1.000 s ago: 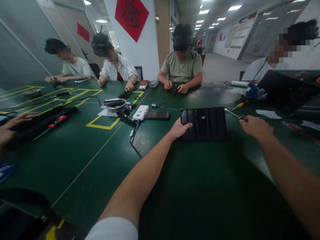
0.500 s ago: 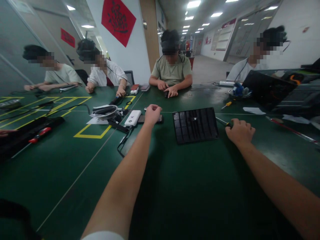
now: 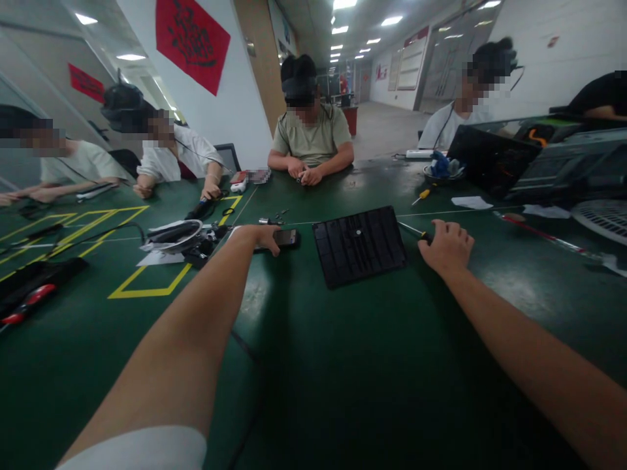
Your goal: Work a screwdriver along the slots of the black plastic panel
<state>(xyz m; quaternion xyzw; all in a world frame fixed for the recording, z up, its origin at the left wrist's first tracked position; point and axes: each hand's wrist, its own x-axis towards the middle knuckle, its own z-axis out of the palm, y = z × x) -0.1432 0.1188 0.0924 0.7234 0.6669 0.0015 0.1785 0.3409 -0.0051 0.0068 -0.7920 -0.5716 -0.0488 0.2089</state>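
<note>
A black ribbed plastic panel (image 3: 360, 245) lies flat on the green table (image 3: 343, 365) in front of me. My left hand (image 3: 262, 236) reaches out to its left, fingers curled on the end of a dark phone (image 3: 287, 237) that lies on the table. My right hand (image 3: 447, 247) rests just right of the panel, closed round the black and yellow handle of a screwdriver (image 3: 415, 231) whose shaft points left along the panel's far edge.
Several people sit across the table, working with their own hands. A heap of cables and a white piece (image 3: 171, 235) lies left of the phone. Small screws (image 3: 280, 213), a yellow screwdriver (image 3: 424, 194), an open dark case (image 3: 490, 160) and a red-handled tool (image 3: 24, 303) lie around.
My left hand let go of the panel's corner, moved left and came down on the phone. My right hand came nearer the panel with the screwdriver. The view swung to the right.
</note>
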